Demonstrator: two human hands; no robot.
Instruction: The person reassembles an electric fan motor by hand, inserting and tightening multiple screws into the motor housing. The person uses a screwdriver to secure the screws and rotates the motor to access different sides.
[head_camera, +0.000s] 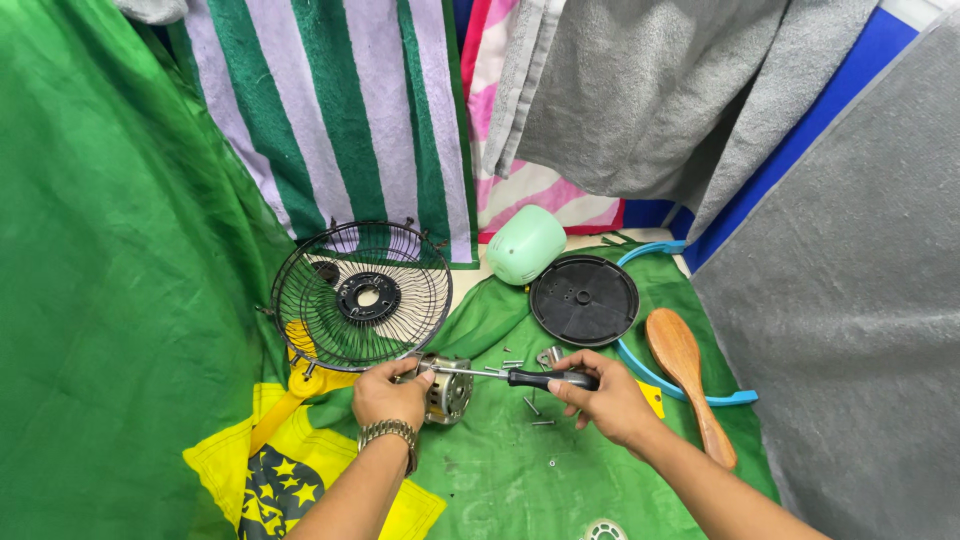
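Left hand (388, 392) grips fan motor (445, 390) steady, just below wire grille (362, 296); right hand (600, 395) closed on screwdriver (520, 376), tip at motor. Loose screws (538, 410) right of motor.

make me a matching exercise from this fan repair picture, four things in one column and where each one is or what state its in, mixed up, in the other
Things
1. screwdriver
2. wire fan guard
3. wooden brush
4. pale green motor cover

Places or states
A. standing on edge above the left hand
B. lying at the far right, across the blue ring
C. held in the right hand, tip toward the motor
D. on its side beside the black round plate

Pairs: 1-C, 2-A, 3-B, 4-D
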